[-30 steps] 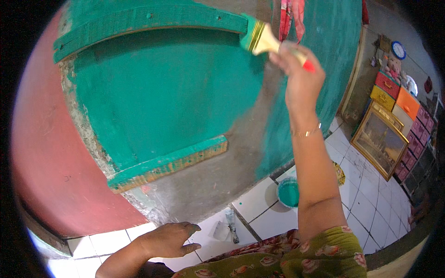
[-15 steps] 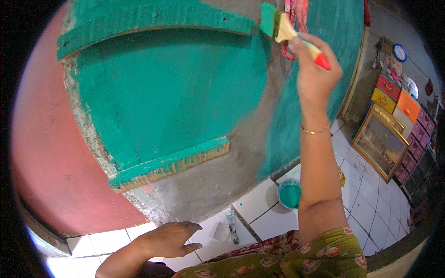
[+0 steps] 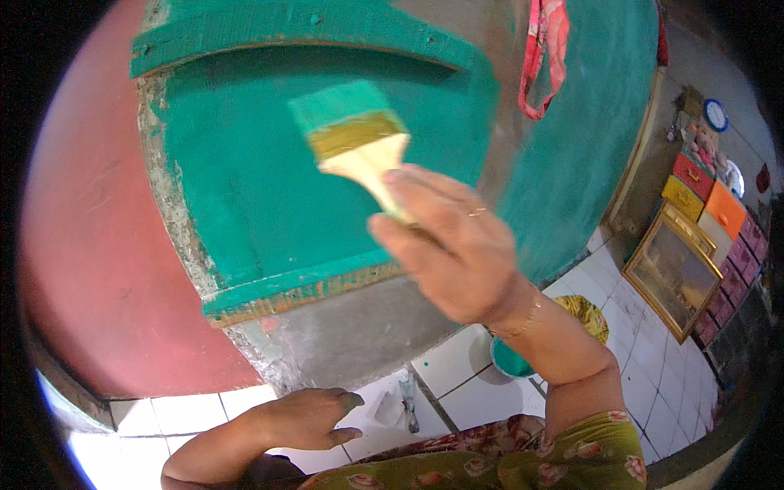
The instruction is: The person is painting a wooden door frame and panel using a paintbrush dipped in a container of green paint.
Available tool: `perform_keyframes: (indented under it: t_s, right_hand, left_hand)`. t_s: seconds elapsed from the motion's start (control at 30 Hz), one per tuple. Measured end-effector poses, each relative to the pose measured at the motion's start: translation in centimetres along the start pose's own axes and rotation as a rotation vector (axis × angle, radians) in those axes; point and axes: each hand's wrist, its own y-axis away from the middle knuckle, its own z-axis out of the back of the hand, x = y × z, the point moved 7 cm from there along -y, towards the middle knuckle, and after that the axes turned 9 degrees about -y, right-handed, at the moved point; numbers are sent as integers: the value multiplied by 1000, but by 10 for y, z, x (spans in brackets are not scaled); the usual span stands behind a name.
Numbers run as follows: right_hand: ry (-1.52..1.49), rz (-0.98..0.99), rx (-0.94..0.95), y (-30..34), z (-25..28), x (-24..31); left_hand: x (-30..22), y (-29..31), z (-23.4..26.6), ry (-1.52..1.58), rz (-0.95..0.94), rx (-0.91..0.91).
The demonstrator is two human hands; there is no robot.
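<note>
My right hand (image 3: 461, 245) is closed round the pale wooden handle of a wide paintbrush (image 3: 359, 135). Green paint coats the bristles, which point up and left in front of the green panel (image 3: 269, 163); I cannot tell whether they touch it. Slightly blurred, the brush lies between the panel's upper green batten (image 3: 327, 37) and its lower batten (image 3: 302, 294). My left hand (image 3: 314, 419) hovers low above the tiles with thumb and fingers apart, holding nothing. A tub of green paint (image 3: 508, 357) stands on the floor, partly hidden behind my right forearm.
Pink wall (image 3: 106, 269) borders the panel at left; bare grey wall (image 3: 359, 335) shows below. A pink patterned cloth strip (image 3: 539, 61) hangs at right. A paint-stained tool (image 3: 410, 400) lies on the tiles. A yellow patterned item (image 3: 586, 317), framed picture (image 3: 674, 269) and colourful drawers (image 3: 723, 208) are farther right.
My right hand has brought the paintbrush down and left, away from the cloth strip to the panel's middle. The view has shifted slightly. My left hand stays nearly where it was.
</note>
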Motion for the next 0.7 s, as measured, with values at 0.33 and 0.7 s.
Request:
perform_keyframes:
  t_s: [0.33,0.7]
  right_hand:
    - [34,98,-240,-34,-26,-40]
    - [230,-154,-175,31,10,-37]
  left_hand:
    - [4,1,2,3,35,42]
    - [9,3,-4,6,13,35]
